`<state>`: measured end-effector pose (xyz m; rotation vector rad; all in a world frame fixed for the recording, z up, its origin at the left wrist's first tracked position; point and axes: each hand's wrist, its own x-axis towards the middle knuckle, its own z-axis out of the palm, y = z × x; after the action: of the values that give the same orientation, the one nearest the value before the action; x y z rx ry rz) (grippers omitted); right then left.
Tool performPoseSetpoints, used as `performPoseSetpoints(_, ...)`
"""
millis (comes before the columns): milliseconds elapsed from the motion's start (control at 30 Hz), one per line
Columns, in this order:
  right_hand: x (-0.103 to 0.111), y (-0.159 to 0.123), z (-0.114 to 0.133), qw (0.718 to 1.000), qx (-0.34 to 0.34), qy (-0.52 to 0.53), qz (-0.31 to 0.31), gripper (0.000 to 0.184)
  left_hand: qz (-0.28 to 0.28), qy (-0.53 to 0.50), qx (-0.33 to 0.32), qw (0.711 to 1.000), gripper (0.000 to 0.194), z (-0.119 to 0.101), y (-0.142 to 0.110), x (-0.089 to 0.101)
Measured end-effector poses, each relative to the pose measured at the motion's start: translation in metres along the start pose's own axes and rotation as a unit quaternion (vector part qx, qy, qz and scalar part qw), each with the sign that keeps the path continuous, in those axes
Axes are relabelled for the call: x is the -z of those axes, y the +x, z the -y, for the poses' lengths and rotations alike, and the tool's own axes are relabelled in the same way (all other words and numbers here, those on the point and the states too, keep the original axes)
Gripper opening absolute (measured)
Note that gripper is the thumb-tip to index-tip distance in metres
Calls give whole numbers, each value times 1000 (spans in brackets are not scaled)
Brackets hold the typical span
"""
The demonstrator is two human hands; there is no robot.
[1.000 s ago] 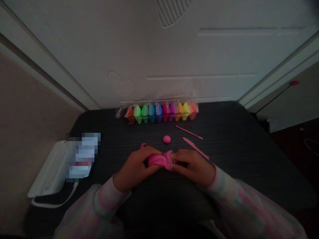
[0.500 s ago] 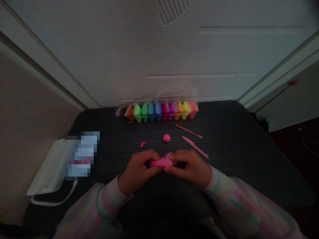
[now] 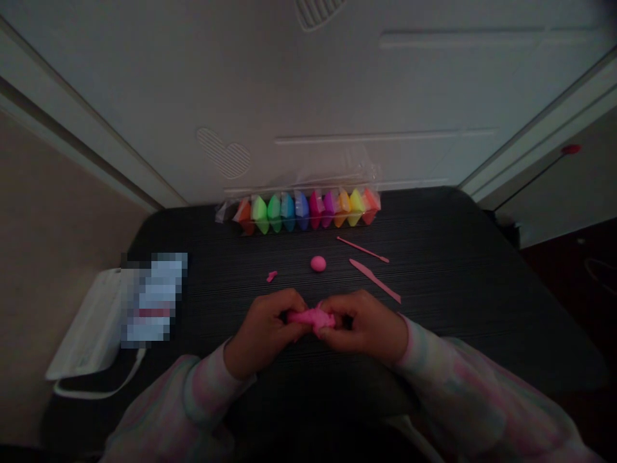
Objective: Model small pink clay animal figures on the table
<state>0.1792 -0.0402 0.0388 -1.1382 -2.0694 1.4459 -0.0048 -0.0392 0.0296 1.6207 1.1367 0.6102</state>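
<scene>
Between my two hands is a lump of pink modelling clay point(image 3: 315, 317), stretched sideways and uneven in shape. My left hand point(image 3: 267, 329) pinches its left end with thumb and fingers. At the other end, the fingers of my right hand point(image 3: 365, 326) are pressed into the clay. Just beyond the hands lies a small pink clay ball point(image 3: 318, 263). A pink scrap of clay point(image 3: 272, 276) rests to the ball's left. On its right are a pink plastic clay knife point(image 3: 375, 281) and a thin pink modelling tool point(image 3: 362, 249).
Along the back of the dark table point(image 3: 448, 270) stands a row of colourful clay packs point(image 3: 301, 212) in clear plastic. At left, a blurred phone-like screen point(image 3: 155, 299) leans by a white box-shaped object point(image 3: 87, 325), with a white cable point(image 3: 103, 393) below. A white door panel point(image 3: 270, 83) rises behind.
My right fingers have closed further over the clay, and its right end looks more bunched. The view has shifted slightly; the ball, scrap and tools lie as before.
</scene>
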Motion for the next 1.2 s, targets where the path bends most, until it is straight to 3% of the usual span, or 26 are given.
performPoseSetpoints(167,2,-2,-3,997,7,18,69,23,104,-9,24,994,9,-1,3,8)
performPoseSetpoints(300,7,-3,-3,990,-6,69,121,20,188,-35,51,980,15,-3,3,13)
performPoseSetpoints(400,10,-4,-2,982,-30,124,136,19,213,-50,58,974,20,-6,1,16)
performPoseSetpoints(567,13,-4,-3,982,-25,175,67,22,186,-79,64,977,26,-5,0,19)
performPoseSetpoints(667,14,-4,-4,990,-18,134,35,24,168,-74,57,981,25,-2,2,20)
performPoseSetpoints(867,12,0,-5,998,2,-19,53,26,109,-28,53,992,15,3,6,15)
performPoseSetpoints(967,10,1,-7,997,30,-59,32,23,85,-61,70,992,17,4,6,12)
performPoseSetpoints(1200,9,0,-6,994,44,-81,54,18,68,-173,95,978,23,1,8,4)
